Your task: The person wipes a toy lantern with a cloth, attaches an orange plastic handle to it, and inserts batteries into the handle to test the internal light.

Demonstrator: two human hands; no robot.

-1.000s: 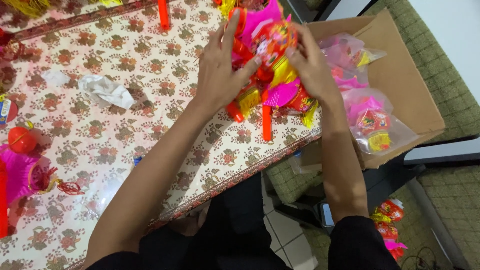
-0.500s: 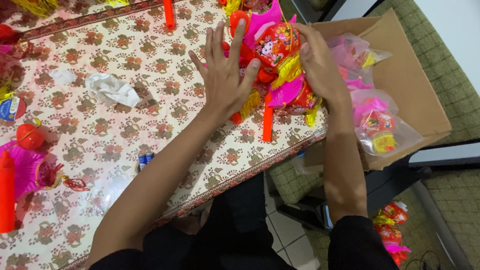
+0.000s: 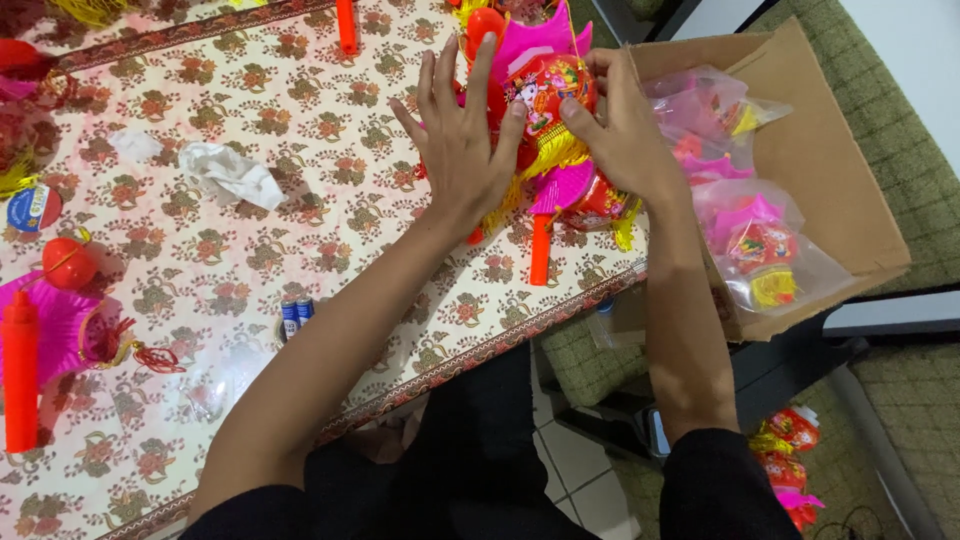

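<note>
Vs. 0.5 s ago: left hand (image 3: pixel 462 150) has shifted from partly covering the red-and-pink plastic toy lantern (image 3: pixel 545 95) to lie flat beside it, fingers splayed, gripping nothing. Right hand (image 3: pixel 622 130) pinches lantern's right side; grip closed on it. Lantern sits on floral-cloth desk (image 3: pixel 250 250), just left of brown cardboard box (image 3: pixel 830 190) w/ bagged lanterns. Implies repositioning in progress.

The round red toy lantern (image 3: pixel 545 95) between the hands looks like glossy plastic, with shiny yellow tassels and smooth pink paper-like fans. The floral tablecloth (image 3: pixel 300 230) has a slick, faintly reflective finish. At right, the brown cardboard box (image 3: pixel 830 170) is matt, its clear bags (image 3: pixel 770 250) glossy film. The crumpled white tissue (image 3: pixel 230 175) at left is soft paper.
</note>
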